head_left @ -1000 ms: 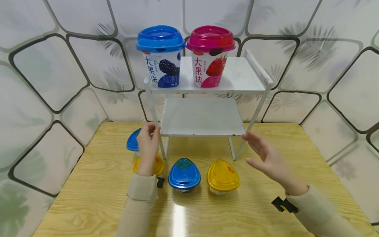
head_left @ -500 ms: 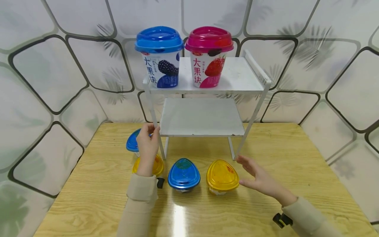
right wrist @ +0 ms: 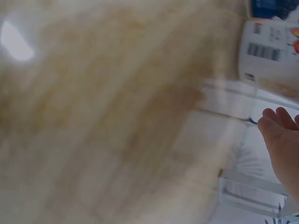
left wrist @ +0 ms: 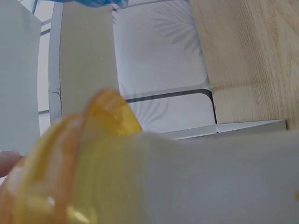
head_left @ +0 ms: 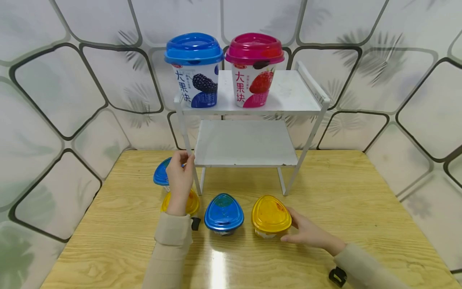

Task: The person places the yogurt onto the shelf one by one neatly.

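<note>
My left hand pinches the left front leg of the white two-tier rack. Beside the right cup with the yellow lid is my right hand, fingers and thumb spread around its right side; whether they touch it I cannot tell. That cup's white barcoded side shows in the right wrist view, with the fingers close by. A blue-lidded yogurt cup stands to its left. Under my left forearm are another yellow-lidded cup, partly hidden, and a blue-lidded one.
On the rack's top shelf stand a large blue-lidded blackberry yogurt cup and a pink-lidded strawberry one. The wooden table meets patterned walls at the back and sides. A yellow lid fills much of the left wrist view.
My right hand has come down from beside the rack's right leg to the right side of the yellow-lidded cup. The left hand stays on the rack leg.
</note>
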Available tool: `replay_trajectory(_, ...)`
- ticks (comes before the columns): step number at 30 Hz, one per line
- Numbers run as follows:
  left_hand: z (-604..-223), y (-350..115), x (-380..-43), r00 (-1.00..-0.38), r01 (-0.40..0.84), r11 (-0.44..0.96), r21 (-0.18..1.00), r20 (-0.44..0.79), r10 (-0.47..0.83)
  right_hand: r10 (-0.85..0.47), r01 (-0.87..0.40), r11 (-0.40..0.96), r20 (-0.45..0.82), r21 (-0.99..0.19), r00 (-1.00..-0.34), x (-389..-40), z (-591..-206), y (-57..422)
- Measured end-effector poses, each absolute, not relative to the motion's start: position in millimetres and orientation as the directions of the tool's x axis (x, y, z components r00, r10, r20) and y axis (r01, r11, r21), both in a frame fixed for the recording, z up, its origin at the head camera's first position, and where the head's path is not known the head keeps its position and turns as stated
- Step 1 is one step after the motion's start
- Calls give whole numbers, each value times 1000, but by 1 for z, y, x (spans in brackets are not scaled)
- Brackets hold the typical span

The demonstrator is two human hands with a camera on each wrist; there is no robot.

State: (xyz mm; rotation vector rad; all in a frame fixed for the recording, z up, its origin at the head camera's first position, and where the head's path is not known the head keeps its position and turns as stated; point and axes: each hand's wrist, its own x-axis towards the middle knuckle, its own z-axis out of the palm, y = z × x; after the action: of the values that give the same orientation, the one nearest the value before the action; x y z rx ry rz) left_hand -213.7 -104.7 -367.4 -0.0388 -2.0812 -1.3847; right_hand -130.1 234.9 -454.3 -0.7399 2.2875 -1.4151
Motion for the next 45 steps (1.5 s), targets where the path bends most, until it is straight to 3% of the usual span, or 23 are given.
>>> replay_trajectory(5, -368, -105, -214, -798, 362, 448, 818, 520, -305, -636, -285, 340, 4, -897, -771, -131, -466, 231)
replay_trajectory(12, -368, -105, -213, -798, 362, 448, 817, 520, -304, -599, -222, 385, -59, -896, -799, -131, -477, 224)
replay_trajectory(22, -368, -105, -214, -795, 363, 451, 815, 524, -307, -651, -329, 224, 111, -917, -751, -137, -475, 215)
replay_trajectory(28, -368, -105, -214, -793, 366, 450, 815, 526, -307, -621, -328, 175, 154, -929, -768, -139, -473, 210)
replay_trajectory(45, -367, -103, -212, -771, 389, 463, 796, 557, -310, -586, -283, 185, 125, -941, -800, -139, -475, 202)
